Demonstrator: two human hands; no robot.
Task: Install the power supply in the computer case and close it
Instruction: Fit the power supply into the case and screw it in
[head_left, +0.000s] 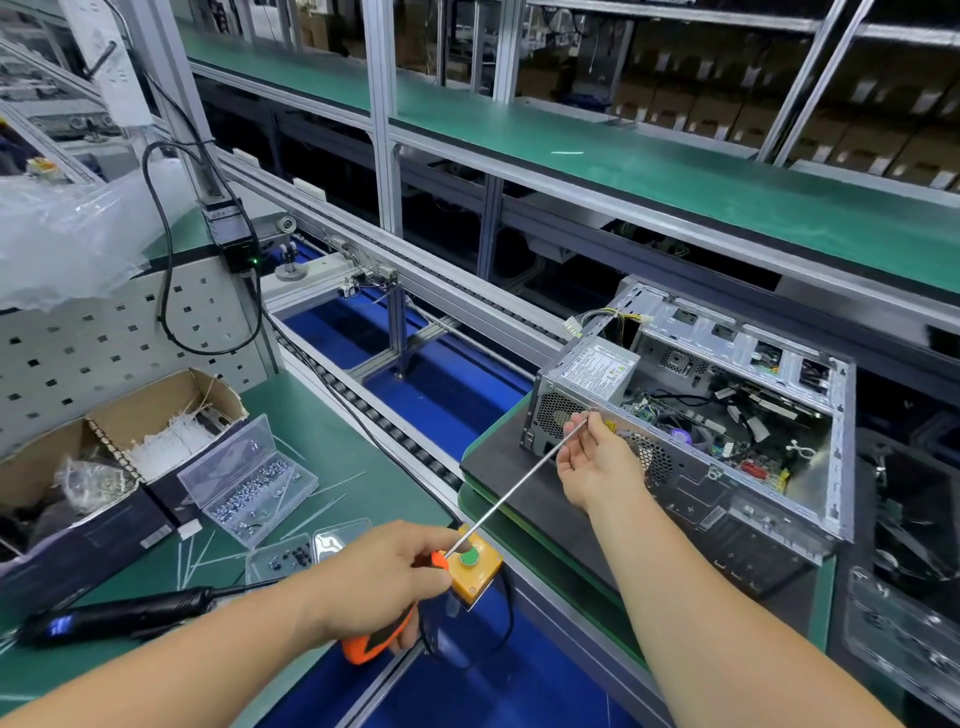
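An open computer case (737, 499) lies on its side on a dark mat at the right. The grey power supply (582, 395) sits in its near left corner, label up, with its cables (608, 317) hanging over the case's edge. My left hand (384, 577) grips the orange handle of a long screwdriver (514, 488). Its thin shaft reaches up to the right toward the power supply's rear grille. My right hand (597, 462) pinches the shaft near its tip, just in front of the grille.
A yellow button box (475, 569) with a green button sits at the bench edge under the shaft. On the left bench lie an open clear screw box (254, 483), a cardboard box (150, 415) of cable ties and a black electric screwdriver (119, 613). A roller conveyor (374, 410) runs between the benches.
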